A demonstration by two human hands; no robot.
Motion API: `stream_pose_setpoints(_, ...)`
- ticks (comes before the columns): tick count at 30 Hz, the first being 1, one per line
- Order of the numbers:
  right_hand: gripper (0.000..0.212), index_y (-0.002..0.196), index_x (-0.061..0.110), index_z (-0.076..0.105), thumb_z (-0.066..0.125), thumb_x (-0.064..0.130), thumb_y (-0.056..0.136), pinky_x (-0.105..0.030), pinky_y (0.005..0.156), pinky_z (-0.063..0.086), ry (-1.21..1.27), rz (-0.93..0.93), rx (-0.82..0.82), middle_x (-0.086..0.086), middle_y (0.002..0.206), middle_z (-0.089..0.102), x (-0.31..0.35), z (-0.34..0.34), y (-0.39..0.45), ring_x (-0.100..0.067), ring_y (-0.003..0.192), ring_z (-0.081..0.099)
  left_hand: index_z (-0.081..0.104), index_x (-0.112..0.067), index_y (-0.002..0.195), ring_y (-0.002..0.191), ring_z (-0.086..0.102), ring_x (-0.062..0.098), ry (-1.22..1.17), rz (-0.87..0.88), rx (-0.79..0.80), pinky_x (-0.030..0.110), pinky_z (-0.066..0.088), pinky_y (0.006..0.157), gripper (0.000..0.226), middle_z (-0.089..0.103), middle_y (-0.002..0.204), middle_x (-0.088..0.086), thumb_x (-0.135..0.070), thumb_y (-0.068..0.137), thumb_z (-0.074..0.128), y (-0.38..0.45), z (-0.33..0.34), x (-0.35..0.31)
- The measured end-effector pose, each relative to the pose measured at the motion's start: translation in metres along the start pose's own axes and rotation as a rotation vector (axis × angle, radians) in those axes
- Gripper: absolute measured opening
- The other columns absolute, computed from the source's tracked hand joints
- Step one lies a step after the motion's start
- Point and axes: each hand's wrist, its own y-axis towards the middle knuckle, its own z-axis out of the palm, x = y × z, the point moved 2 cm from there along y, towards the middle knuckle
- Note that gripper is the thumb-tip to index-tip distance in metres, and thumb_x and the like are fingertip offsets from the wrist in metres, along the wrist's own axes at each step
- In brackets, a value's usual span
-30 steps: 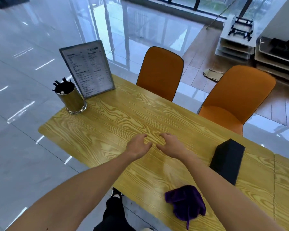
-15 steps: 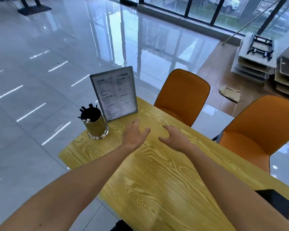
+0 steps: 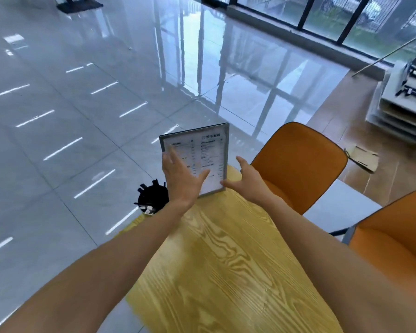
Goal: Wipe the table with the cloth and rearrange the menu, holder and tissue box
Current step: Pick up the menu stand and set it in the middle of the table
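Both hands are at the menu, which stands upright at the far end of the bench. The left hand lies spread across its face and the right hand is fingers-out at its right edge, neither gripping, likely bracketing it so it won't tip. The holder sits just left of the menu.

restaurant — table menu, chairs

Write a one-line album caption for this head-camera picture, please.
Both open hands, left hand and right hand, reach the upright menu beside the holder on the wooden table.
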Motion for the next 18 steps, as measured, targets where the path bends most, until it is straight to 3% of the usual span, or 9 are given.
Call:
stream_pose_setpoints(3,0.107,0.163,0.017,0.013,0.083,0.037,0.084,-0.049,0.112,0.043,0.114,0.046,-0.002,-0.011,0.164,0.034,0.012,0.008,0.037,-0.032,0.146,0.039,-0.013,-0.018,0.158,0.154,-0.002,0.027,-0.041,-0.09,-0.021,0.041,0.011,0.121,0.13,-0.001,0.167,0.016,-0.05,0.076,0.082,0.026,0.001,0.011)
stream_pose_setpoints(6,0.107,0.163,0.014,0.011,0.083,0.03,0.086,-0.046,0.11,0.043,0.225,0.102,-0.002,-0.012,0.164,0.034,0.019,0.015,0.065,-0.032,0.147,0.038,-0.016,-0.017,0.158,0.155,-0.001,0.027,-0.143,-0.289,0.011,0.046,0.014,0.123,0.132,-0.001,0.167,0.013,-0.046,0.076,0.083,0.048,0.007,0.023)
stream_pose_setpoints(12,0.08,0.15,0.011,0.033,0.082,0.02,0.087,-0.037,0.093,0.052,0.364,0.167,0.022,-0.007,0.147,0.053,0.016,0.03,0.103,-0.025,0.128,0.057,-0.005,-0.014,0.159,0.144,0.034,0.034,-0.277,-0.485,0.053,0.053,0.038,0.113,0.133,0.029,0.156,0.019,-0.04,0.069,0.09,0.078,0.025,0.05)
stream_pose_setpoints(14,0.071,0.142,0.013,0.042,0.084,0.018,0.085,-0.038,0.094,0.057,0.399,0.168,0.016,-0.004,0.138,0.06,0.009,0.037,0.114,-0.024,0.125,0.06,0.019,-0.013,0.151,0.129,0.052,0.034,-0.271,-0.495,0.069,0.051,0.05,0.102,0.114,0.048,0.142,0.016,-0.037,0.066,0.091,0.082,0.03,0.059)
stream_pose_setpoints(15,0.066,0.138,0.013,0.045,0.084,0.018,0.084,-0.041,0.096,0.057,0.401,0.17,-0.004,-0.003,0.134,0.062,0.006,0.04,0.118,-0.025,0.124,0.061,0.031,-0.013,0.138,0.121,0.057,0.032,-0.254,-0.498,0.069,0.049,0.055,0.096,0.095,0.053,0.133,0.014,-0.034,0.067,0.091,0.084,0.031,0.061)
stream_pose_setpoints(18,0.056,0.128,0.012,0.049,0.084,0.017,0.084,-0.045,0.096,0.058,0.362,0.156,-0.076,-0.005,0.131,0.065,0.001,0.046,0.127,-0.025,0.119,0.063,0.036,-0.018,0.109,0.108,0.061,0.029,-0.173,-0.481,0.057,0.043,0.057,0.085,0.062,0.056,0.12,0.011,-0.024,0.075,0.087,0.088,0.032,0.066)
